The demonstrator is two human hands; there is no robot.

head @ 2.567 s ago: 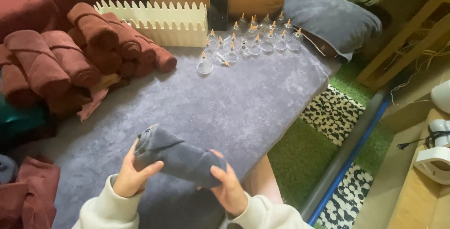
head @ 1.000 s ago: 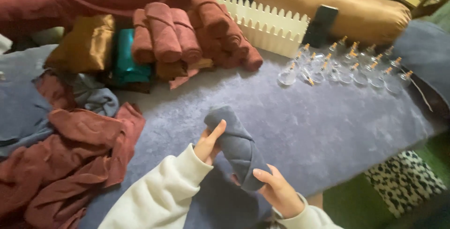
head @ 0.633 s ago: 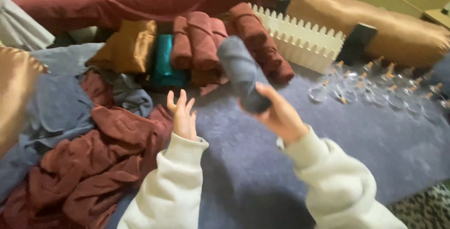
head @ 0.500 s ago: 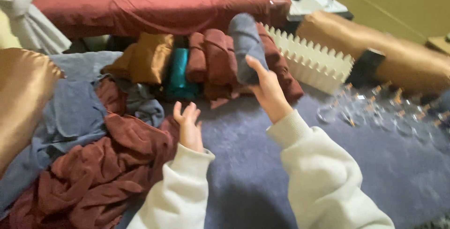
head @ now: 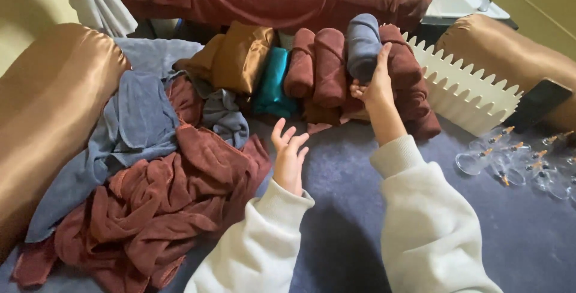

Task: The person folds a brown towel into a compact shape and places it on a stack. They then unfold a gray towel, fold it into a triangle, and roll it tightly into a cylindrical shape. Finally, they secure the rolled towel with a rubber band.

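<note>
Grey rolled towel set on the stack of maroon rolls.

The right hand (head: 377, 86) has its grip closed round the lower end of the grey rolled towel (head: 362, 44), which lies atop the maroon rolled towels (head: 321, 68), beside the cream picket-edged basket (head: 465, 92). The left hand (head: 289, 155) hovers with fingers spread, holding nothing, over the grey-blue bed cover (head: 342, 179), next to loose maroon towels (head: 162, 209). Glass cups (head: 516, 161) stand at right.

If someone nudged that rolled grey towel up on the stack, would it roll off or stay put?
The rolled grey towel is round, so it could probably roll, but it lies between maroon rolled towels, which likely cradle it. It looks soft and thick, so it would probably squash, not slide. The right hand grips one end.
</note>
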